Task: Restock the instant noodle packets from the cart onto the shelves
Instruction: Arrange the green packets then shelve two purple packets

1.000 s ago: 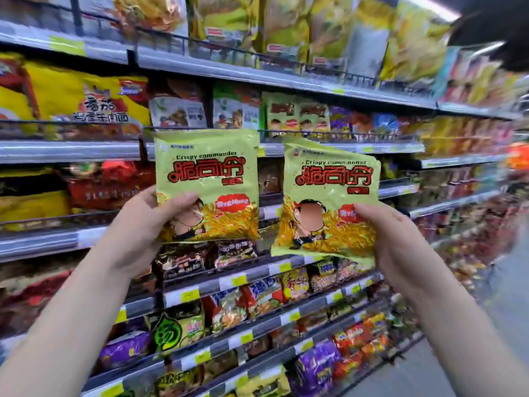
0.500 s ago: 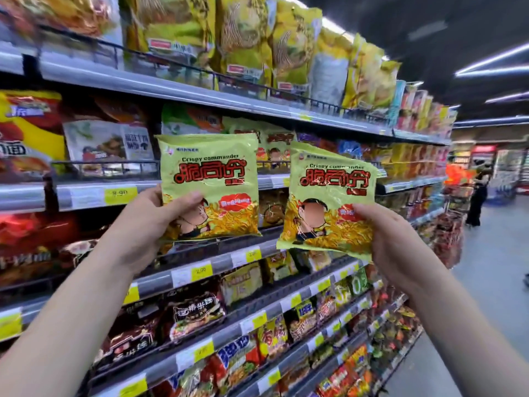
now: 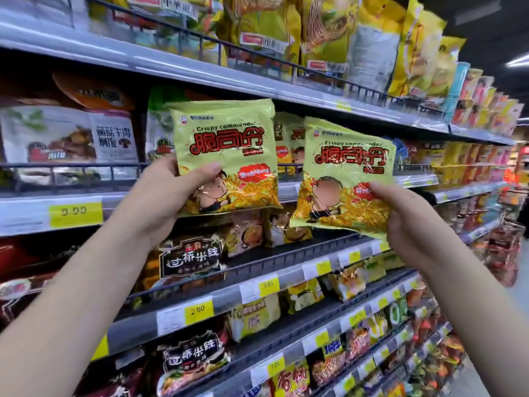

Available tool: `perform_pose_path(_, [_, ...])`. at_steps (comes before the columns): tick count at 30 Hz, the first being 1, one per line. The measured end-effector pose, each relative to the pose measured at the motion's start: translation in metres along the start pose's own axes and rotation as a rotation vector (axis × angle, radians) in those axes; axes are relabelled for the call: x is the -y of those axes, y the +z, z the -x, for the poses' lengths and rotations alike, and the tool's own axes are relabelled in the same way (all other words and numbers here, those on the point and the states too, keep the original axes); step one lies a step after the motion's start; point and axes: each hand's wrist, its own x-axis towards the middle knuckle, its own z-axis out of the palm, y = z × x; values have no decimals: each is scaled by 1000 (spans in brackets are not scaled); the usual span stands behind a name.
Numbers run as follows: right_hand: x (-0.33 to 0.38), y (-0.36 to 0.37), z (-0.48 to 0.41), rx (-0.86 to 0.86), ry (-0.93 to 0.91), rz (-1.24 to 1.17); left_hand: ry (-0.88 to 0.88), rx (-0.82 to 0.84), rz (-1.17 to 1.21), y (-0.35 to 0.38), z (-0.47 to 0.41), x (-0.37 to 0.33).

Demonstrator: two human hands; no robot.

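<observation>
I hold up two yellow-green noodle packets printed "Crispy commander" in front of the shelves. My left hand (image 3: 169,193) grips the left packet (image 3: 226,144) at its lower left corner. My right hand (image 3: 406,222) grips the right packet (image 3: 346,173) at its lower right corner; this one sits slightly lower and tilted. Both hang in the air before the second shelf (image 3: 412,180), where more packets of the same kind (image 3: 287,138) stand behind the wire rail. The cart is out of view.
Several shelves run from near left to far right, packed with noodle bags and edged with yellow price tags (image 3: 76,214). Large yellow bags (image 3: 372,44) fill the top shelf. Dark packets (image 3: 190,260) sit on the shelf below my hands. The aisle floor (image 3: 486,379) shows at the lower right.
Both packets have risen and come closer to the second shelf. My view has tilted up and left, so the shelves look nearer and the far aisle has slid out of sight.
</observation>
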Motion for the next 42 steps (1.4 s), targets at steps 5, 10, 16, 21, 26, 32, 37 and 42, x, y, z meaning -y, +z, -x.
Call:
perform_pose_path(5, [-23, -35, -79, 67, 14, -46, 8, -131, -107, 34, -29, 7])
perform_pose_path(10, [-39, -70, -151, 186, 51, -78, 42, -255, -153, 70, -49, 8])
perform_pose_path(16, [-45, -95, -206, 322, 70, -121, 65, -318, -189, 95, -67, 1])
perform_pose_path(21, [-47, -94, -243, 375, 95, -248, 32, -362, -265, 110, -63, -1])
perform_pose_path(26, [-47, -83, -265, 434, 87, -244, -4, -394, -275, 108, -50, -5])
perform_pose_path(32, [-35, -67, -279, 471, 75, -213, -35, -423, -255, 100, -41, -12])
perform_pose_path(37, [-27, -59, -286, 503, 37, -177, -32, -424, -250, 101, -40, -13])
perform_pose_path(42, [-26, -49, -288, 485, 9, -121, -21, -436, -247, 105, -43, -8])
